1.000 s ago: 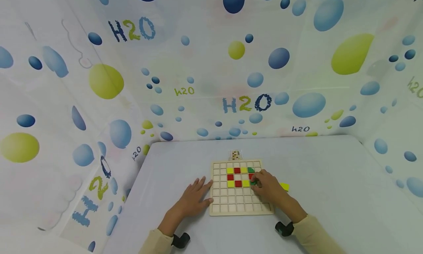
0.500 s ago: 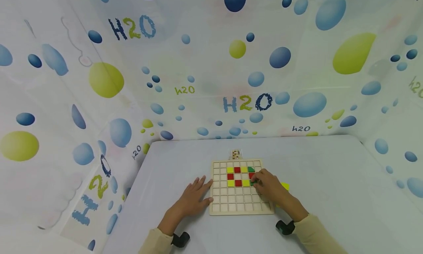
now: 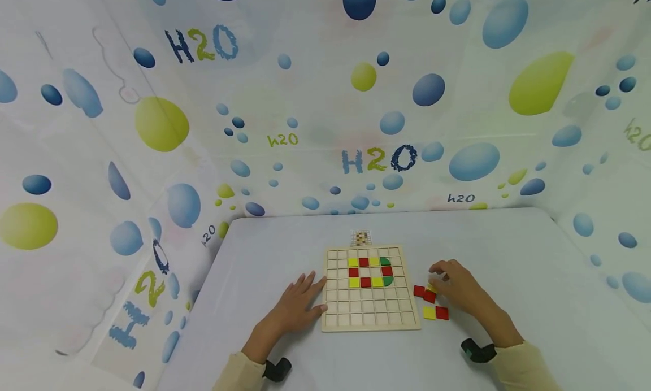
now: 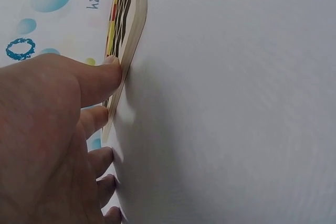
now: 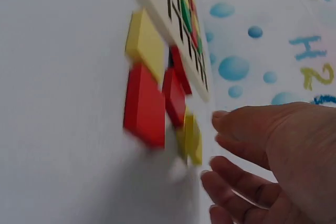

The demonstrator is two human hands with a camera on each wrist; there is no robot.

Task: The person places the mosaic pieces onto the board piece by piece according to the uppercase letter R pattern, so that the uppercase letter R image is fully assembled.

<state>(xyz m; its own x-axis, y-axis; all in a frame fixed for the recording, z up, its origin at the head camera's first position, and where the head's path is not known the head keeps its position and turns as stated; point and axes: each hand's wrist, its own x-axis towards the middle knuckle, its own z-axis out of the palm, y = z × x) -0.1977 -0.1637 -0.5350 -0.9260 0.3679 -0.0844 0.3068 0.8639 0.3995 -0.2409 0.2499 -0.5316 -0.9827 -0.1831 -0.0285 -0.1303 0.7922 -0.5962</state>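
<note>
A wooden grid board (image 3: 371, 327) lies on the white table. Set into its cells is a ring of red and yellow square tiles, with two rounded green tiles (image 3: 388, 281) at the ring's right corners. My left hand (image 3: 297, 306) rests at the board's left edge, fingers spread, thumb and index finger touching the rim (image 4: 135, 30). My right hand (image 3: 460, 286) hovers over loose tiles right of the board, fingers bent and thumb apart from them. In the right wrist view, yellow tiles (image 5: 194, 140) lie just beyond its fingertips, and nothing shows between them.
Nearer the front lie a loose yellow tile (image 3: 429, 312) and a red tile (image 3: 442, 313), side by side. More red tiles (image 3: 419, 290) sit close to the board's right edge. A small printed pattern card (image 3: 361, 238) lies behind the board. A patterned curtain (image 3: 305, 97) surrounds the table.
My right hand has let go of the lower green tile, now in its cell, and has moved right, off the board to the loose tiles. My left hand has stayed put.
</note>
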